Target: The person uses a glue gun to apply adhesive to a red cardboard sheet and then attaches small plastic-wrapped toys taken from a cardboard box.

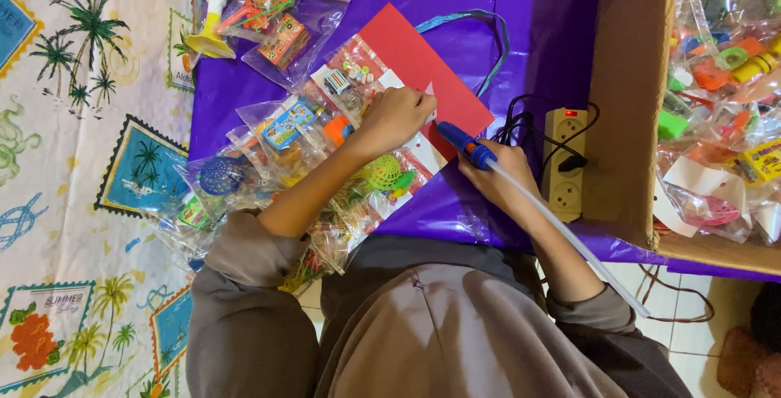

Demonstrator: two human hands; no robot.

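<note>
**Glue gun meets red card on a purple sheet**

Nearest the camera, the person's grey sleeves and lap fill the bottom of the view. From there the right hand [498, 172] reaches forward and is closed around a blue glue gun [465, 146], with a long pale glue stick [569, 235] running back from it over the wrist and forearm. The nozzle points at the lower edge of a red card [423, 65], close to the left hand.

The left hand [397, 117] is curled, its fingertips pressed down on a small white piece [429, 93] at the card's edge. The forearm crosses a heap of clear toy packets [277, 146] holding small coloured toys, among them a blue mesh ball [221, 176] and a green one [382, 172].

The red card lies tilted on top of the packets, on a purple plastic sheet [537, 16]. Just to the right of the right hand sits a cream power strip [565, 162] with a red light lit and a black cable plugged in.

Further right stands a cardboard box [630, 97], filled with more bagged toys. At the far edge of the sheet lie other packets, one with a yellow and white toy trumpet [213, 16]. To the left spreads a cloth printed with palm trees [73, 121].
</note>
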